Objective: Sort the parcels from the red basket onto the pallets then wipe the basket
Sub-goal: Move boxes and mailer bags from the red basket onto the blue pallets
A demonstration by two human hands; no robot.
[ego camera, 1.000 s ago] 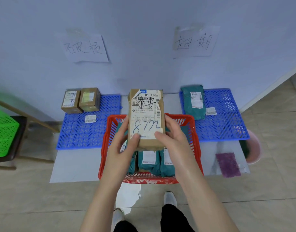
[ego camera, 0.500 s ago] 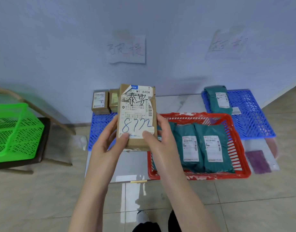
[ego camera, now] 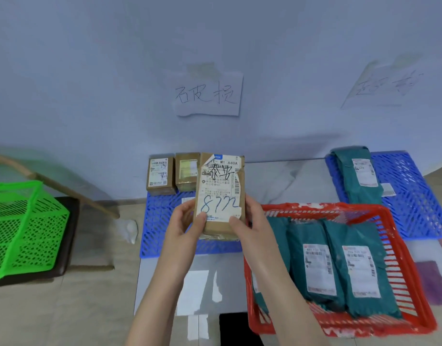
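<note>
While the left hand (ego camera: 183,227) and right hand (ego camera: 253,229) hold the brown box (ego camera: 221,186), fingers (ego camera: 200,220) curled round its lower end, the blue pallet (ego camera: 158,221) lies behind the fingers and the red basket (ego camera: 314,207) right of them.

Honestly the right wall sign (ego camera: 387,84) is too smeared to read, the green basket (ego camera: 27,228) runs off the left edge, and the held box (ego camera: 220,193) covers part of the blue pallet (ego camera: 162,221) behind it.

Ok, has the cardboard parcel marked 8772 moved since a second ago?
Yes. The cardboard parcel was above the red basket; now it is held left of the basket, over the left blue pallet.
</note>
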